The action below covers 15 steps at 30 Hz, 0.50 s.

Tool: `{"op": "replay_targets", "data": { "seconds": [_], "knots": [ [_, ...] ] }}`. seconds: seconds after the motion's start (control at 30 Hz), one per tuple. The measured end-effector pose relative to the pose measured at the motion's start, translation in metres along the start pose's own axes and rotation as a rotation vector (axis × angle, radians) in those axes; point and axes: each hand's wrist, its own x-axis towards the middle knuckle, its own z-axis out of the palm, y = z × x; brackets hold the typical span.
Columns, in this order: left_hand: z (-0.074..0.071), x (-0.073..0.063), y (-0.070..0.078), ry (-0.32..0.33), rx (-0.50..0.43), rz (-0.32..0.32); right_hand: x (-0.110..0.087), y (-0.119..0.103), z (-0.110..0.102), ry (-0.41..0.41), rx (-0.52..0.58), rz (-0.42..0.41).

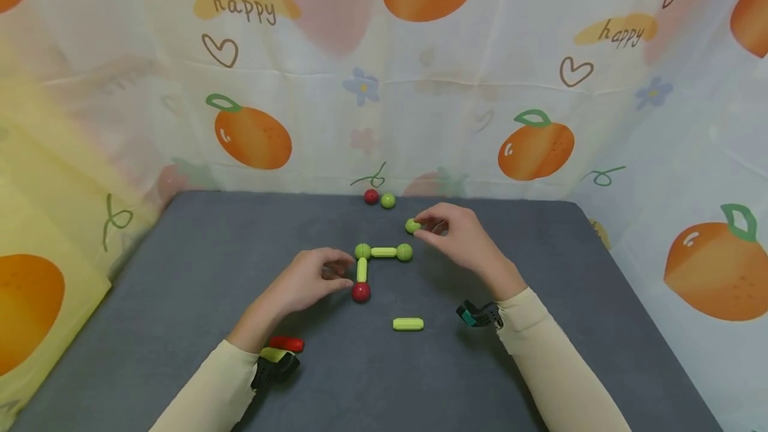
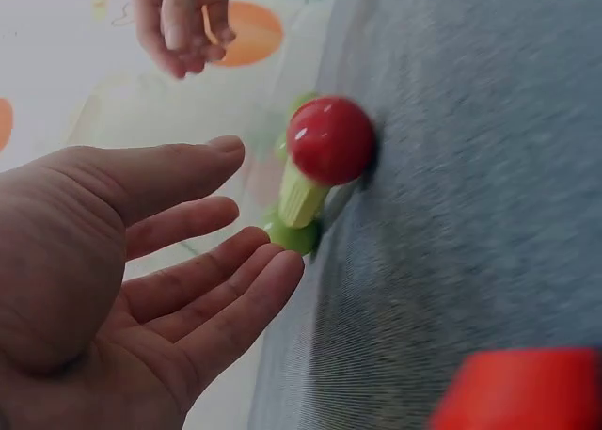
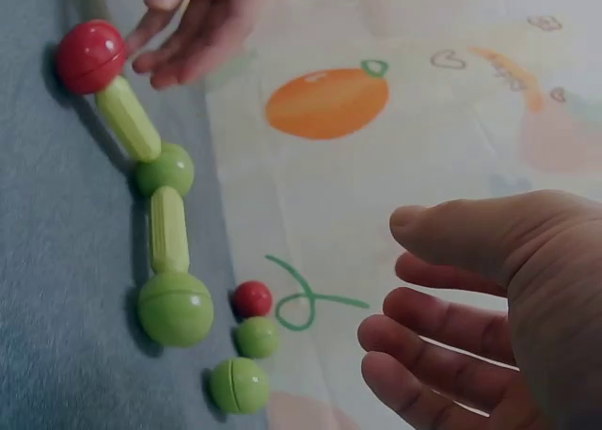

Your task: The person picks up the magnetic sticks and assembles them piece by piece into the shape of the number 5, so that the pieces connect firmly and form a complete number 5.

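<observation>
An L-shaped chain lies on the table: a red ball [image 1: 361, 293], a yellow-green rod [image 1: 362, 270], a green corner ball [image 1: 363, 251], another rod [image 1: 384, 253] and a green end ball [image 1: 405, 253]. My left hand [image 1: 312, 279] hovers just left of the red ball, its fingers loosely bent and holding nothing; the left wrist view shows a gap to the red ball [image 2: 331, 140]. Over the far right of the chain, my right hand [image 1: 459, 235] is near a loose green ball [image 1: 411, 226]. In the right wrist view its relaxed fingers stand apart from that ball [image 3: 240, 386].
A second red ball [image 1: 371, 197] and a green ball [image 1: 388, 201] sit at the table's back edge. A loose yellow-green rod [image 1: 408, 324] lies nearer me. Beside my left wrist are a red rod [image 1: 287, 343] and a partly hidden yellow-green rod [image 1: 273, 354]. Printed cloth hangs behind.
</observation>
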Motion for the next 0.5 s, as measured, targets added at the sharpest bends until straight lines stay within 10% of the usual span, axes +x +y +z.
{"op": "replay_targets", "data": {
  "seconds": [0.5],
  "knots": [
    [0.018,-0.011,-0.001,-0.081,-0.017,0.023,-0.043,0.006,0.003,-0.151,-0.038,-0.028]
  ]
}}
